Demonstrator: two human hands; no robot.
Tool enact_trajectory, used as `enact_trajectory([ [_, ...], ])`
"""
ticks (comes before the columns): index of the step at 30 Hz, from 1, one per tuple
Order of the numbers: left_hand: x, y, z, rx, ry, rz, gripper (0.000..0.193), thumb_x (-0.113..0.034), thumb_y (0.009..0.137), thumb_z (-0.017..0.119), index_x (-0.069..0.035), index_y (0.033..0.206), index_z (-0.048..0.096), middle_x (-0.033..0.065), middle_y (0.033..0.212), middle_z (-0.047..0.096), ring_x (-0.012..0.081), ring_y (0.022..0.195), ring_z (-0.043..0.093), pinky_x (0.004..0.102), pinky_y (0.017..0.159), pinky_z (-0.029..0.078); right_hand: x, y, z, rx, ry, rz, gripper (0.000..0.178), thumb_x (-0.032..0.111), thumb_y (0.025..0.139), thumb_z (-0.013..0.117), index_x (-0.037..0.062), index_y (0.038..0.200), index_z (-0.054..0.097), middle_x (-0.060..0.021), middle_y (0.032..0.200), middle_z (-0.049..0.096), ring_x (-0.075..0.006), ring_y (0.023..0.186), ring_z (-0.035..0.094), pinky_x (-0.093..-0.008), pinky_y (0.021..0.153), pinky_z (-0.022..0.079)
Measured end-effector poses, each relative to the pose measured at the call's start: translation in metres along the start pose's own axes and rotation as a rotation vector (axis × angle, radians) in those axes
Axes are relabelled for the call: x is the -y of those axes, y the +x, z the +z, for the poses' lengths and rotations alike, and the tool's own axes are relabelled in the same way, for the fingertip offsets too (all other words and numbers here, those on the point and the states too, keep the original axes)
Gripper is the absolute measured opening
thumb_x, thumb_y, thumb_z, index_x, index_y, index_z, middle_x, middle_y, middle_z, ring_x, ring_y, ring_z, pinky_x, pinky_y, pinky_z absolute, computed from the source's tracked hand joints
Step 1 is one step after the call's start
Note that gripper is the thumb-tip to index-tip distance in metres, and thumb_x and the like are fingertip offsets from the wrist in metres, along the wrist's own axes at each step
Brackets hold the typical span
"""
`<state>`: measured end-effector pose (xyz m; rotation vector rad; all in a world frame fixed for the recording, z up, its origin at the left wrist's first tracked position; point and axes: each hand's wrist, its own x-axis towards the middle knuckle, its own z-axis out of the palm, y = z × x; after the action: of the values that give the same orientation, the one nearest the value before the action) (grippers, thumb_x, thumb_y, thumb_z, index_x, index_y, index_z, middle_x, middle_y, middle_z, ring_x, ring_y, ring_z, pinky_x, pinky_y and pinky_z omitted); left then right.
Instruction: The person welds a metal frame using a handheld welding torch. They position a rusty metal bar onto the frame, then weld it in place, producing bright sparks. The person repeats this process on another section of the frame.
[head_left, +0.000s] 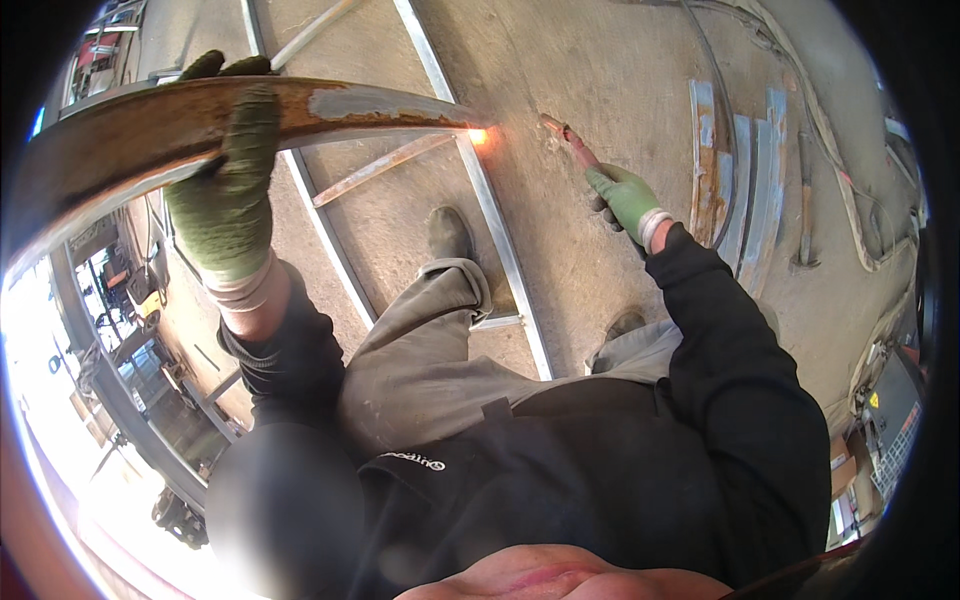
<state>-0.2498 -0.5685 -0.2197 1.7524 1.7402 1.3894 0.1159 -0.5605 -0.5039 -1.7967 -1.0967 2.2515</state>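
Observation:
My left hand, in a green glove, is wrapped round a long rusty steel bar, thumb across its near face and fingers over the far edge. The bar slopes from the left rim to the middle, with patches of bare grey metal. Its far end glows orange beside a pale steel frame. On the right, my gloved right hand grips a welding tool with a reddish body and copper-coloured tip. That tip is apart from the glowing end, to its right. The exact type of tool is unclear.
Flat metal strips, some rusty, lie on the concrete floor at right, with a hammer beside them. Cables and a hose run beyond. My left boot stands between the frame's rails. Racks and clutter fill the left.

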Motion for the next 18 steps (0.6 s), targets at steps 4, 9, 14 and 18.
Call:
enact_trajectory([
  [4,-0.011,-0.002,-0.004,0.012,-0.352,-0.156,0.052,-0.003,0.091,0.080,0.002,0.136,0.055,0.0144,0.119,0.072,0.0208,0.106,0.069,0.0296,0.094,0.055,0.018,-0.021,-0.011,-0.026,-0.071,-0.044,0.049,0.039,0.104,0.061,0.0083,0.142,0.059,-0.0031,0.080,0.062,-0.0094,0.054,0.047,-0.0282,0.048,0.039],
  [9,-0.053,-0.036,-0.030,0.141,0.307,-0.215,0.074,-0.021,0.084,0.089,-0.001,0.144,0.050,0.0162,0.129,0.069,0.0254,0.122,0.066,0.0374,0.105,0.052,0.032,-0.034,-0.024,-0.041,-0.082,-0.061,0.046,0.035,0.103,0.061,0.0079,0.140,0.061,-0.0046,0.086,0.065,-0.0099,0.055,0.050,-0.0284,0.049,0.042],
  [14,-0.125,-0.126,0.001,0.430,0.592,-0.317,0.075,-0.029,0.080,0.089,0.002,0.140,0.058,0.0225,0.128,0.069,0.0355,0.116,0.070,0.0427,0.101,0.054,0.047,-0.018,-0.029,-0.060,-0.255,-0.088,0.048,0.038,0.102,0.059,0.0069,0.138,0.063,-0.0067,0.084,0.067,-0.0147,0.057,0.059,-0.0319,0.052,0.048],
  [18,-0.126,-0.162,0.069,0.931,0.434,-0.480,0.066,-0.039,0.085,0.078,-0.003,0.137,0.060,0.0217,0.122,0.070,0.0387,0.112,0.067,0.0468,0.098,0.053,0.055,0.001,-0.033,-0.106,-0.483,-0.062,0.052,0.043,0.102,0.053,0.0057,0.138,0.062,-0.0124,0.083,0.068,-0.0204,0.058,0.065,-0.0365,0.054,0.051],
])
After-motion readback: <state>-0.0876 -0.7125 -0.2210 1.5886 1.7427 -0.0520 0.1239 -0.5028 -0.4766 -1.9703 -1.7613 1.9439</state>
